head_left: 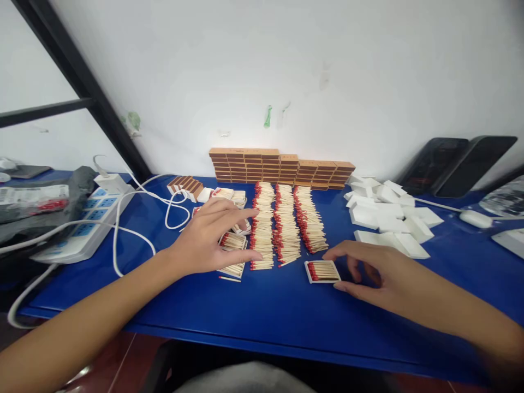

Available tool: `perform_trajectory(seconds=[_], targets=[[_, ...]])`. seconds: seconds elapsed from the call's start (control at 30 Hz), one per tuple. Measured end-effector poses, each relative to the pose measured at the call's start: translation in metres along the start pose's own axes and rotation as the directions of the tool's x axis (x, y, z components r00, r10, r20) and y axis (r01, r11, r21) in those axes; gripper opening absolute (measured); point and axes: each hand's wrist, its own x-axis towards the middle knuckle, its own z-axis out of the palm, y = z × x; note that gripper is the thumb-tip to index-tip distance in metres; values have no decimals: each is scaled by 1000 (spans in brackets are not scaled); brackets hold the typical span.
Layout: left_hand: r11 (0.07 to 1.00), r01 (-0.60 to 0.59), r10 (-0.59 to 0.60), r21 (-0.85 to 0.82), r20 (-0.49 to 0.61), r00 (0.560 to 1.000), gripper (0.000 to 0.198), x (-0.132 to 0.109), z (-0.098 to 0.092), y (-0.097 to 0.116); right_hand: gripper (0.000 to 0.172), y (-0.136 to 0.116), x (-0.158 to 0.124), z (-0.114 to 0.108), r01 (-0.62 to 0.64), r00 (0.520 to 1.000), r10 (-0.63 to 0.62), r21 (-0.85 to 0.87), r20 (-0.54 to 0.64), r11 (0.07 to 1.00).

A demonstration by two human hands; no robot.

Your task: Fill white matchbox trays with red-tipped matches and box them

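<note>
My right hand (372,273) has its thumb and index finger at the right end of a small white matchbox tray (323,271), which lies on the blue table with red-headed matches in it. My left hand (216,234) is open, thumb and index finger apart, at the leftmost row of loose matches (262,229). Two more rows, a middle one (286,229) and a right one (310,221), lie beside it. Partly hidden under my left hand are filled trays (232,270). A single match (230,279) lies in front of them.
Stacked brown matchboxes (249,166) line the wall, with a smaller group of boxes (186,186) to the left. White empty trays (388,213) are heaped at the right, near two dark phones (470,166). A power strip (88,224) and white cables (118,240) occupy the left side.
</note>
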Motion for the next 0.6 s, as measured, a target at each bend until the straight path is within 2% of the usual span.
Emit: perform_trajectory(seconds=[0.13,0.43,0.6], targets=[[1000,18,-18,-26,22,1000,64,-2,4,0,34,-2,-5,11,34,998,-33,9,-52,999],[1000,23,-23,-3,11,1000,44,0,1,-2,32,-5,5,-6,90,996,-89,68,-21,994],[1000,-7,7,2,-26,1000,36,0,1,-3,34,2,12,-4,55,992,-55,-3,-112,999]])
